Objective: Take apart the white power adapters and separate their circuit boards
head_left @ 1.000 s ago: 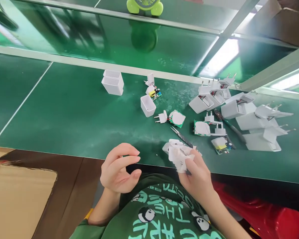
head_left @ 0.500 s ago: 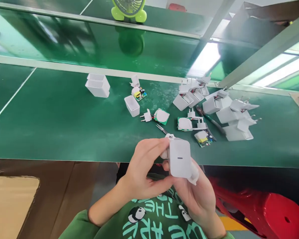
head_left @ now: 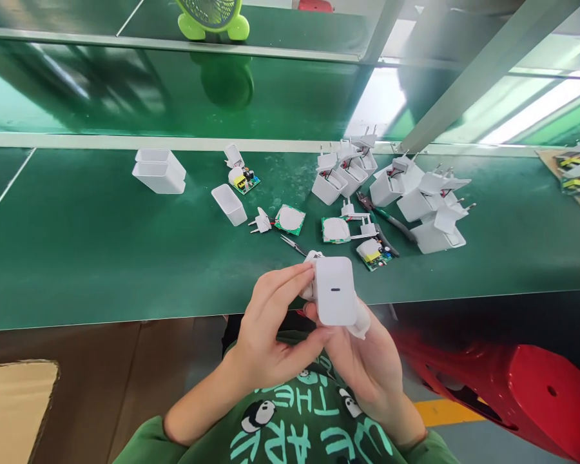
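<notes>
White charger housing (head_left: pixel 336 291), rounded rect. block w/ small dark slot on facing side, held upright near table's near edge, centre, white part sticking out lower right

Green fan (head_left: pixel 209 16), red stool (head_left: pixel 526 393)

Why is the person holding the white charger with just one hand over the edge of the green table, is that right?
Not quite. The head view shows both hands on the white charger: the left hand grips its left side and the right hand cradles it from below. The rest is right: it is held over the near edge of the green table.
</notes>
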`<action>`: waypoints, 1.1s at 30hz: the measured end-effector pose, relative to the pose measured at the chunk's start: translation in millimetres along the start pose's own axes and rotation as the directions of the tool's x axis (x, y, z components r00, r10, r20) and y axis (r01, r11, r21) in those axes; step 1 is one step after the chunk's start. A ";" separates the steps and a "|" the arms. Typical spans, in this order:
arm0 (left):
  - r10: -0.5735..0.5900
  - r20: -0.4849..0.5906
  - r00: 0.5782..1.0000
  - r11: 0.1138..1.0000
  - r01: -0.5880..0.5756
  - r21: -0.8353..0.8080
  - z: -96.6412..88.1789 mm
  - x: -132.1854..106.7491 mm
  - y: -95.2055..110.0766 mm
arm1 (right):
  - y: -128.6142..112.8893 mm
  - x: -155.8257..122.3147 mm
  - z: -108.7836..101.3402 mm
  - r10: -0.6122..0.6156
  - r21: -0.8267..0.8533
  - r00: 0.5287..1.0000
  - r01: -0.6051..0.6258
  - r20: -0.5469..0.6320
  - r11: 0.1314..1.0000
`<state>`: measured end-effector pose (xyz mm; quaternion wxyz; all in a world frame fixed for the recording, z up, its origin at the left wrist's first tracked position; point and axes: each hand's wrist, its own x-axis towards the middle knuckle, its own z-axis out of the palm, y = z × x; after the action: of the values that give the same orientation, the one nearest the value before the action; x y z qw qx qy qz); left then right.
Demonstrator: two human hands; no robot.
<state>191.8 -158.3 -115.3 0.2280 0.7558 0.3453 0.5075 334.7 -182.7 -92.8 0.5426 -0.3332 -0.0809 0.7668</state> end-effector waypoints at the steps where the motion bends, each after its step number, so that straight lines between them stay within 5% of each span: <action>1: -0.003 -0.001 1.000 1.000 0.003 0.003 0.4 -0.4 -0.2 | 0.9 0.2 -2.0 -0.005 -0.050 1.000 0.005 0.004 0.999; 3: 0.000 -0.012 1.000 1.000 0.000 -0.017 0.6 -2.3 -1.9 | 2.4 -0.4 -9.7 -0.089 -0.216 0.996 0.088 0.007 0.972; 5: -0.026 -0.037 0.999 0.996 0.023 -0.081 -1.1 -5.4 -5.8 | 1.2 -1.9 -21.5 -0.302 -0.474 0.950 0.301 0.075 0.828; 7: -0.086 -0.020 0.996 0.982 0.082 -0.172 -5.0 -9.0 -11.5 | -4.0 -3.2 -33.7 -0.477 -0.715 0.816 0.543 0.326 0.440; 9: -0.130 0.075 0.989 0.967 0.143 -0.209 -10.8 -12.1 -18.1 | -11.9 -3.0 -40.9 -0.403 -0.755 0.688 0.655 0.603 -0.012; 10: -0.129 0.129 0.983 0.966 0.154 -0.208 -13.7 -13.3 -21.4 | -15.6 -2.3 -41.7 -0.323 -0.723 0.656 0.671 0.682 -0.163; 12: -0.125 0.192 0.973 0.966 0.163 -0.200 -18.3 -15.2 -27.0 | -20.9 -0.3 -38.8 -0.245 -0.679 0.634 0.670 0.734 -0.299; 17: -0.142 0.111 0.984 0.886 0.177 -0.429 -16.5 -17.9 -29.9 | -16.9 -0.4 -32.6 -0.401 -0.750 0.636 0.588 0.659 -0.302; 24: -0.257 0.055 0.965 0.753 0.236 -0.615 -6.6 -16.4 -24.4 | -5.7 -3.7 -54.0 -0.450 -0.760 0.668 0.648 0.592 -0.038; 30: -0.216 0.320 0.922 0.942 0.283 -0.180 -26.0 3.6 -21.7 | -12.0 3.8 -60.9 -0.446 -0.813 0.757 0.574 0.478 0.102; 33: -0.257 0.292 0.921 0.961 0.275 -0.020 -35.3 46.9 -16.5 | -17.4 4.8 -60.8 -0.581 -0.734 0.670 0.656 0.462 0.173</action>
<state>166.0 -112.4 -84.7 0.3653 0.7602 0.3924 0.3670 383.7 -186.0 -132.9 0.5555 -0.4646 -0.6004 0.3394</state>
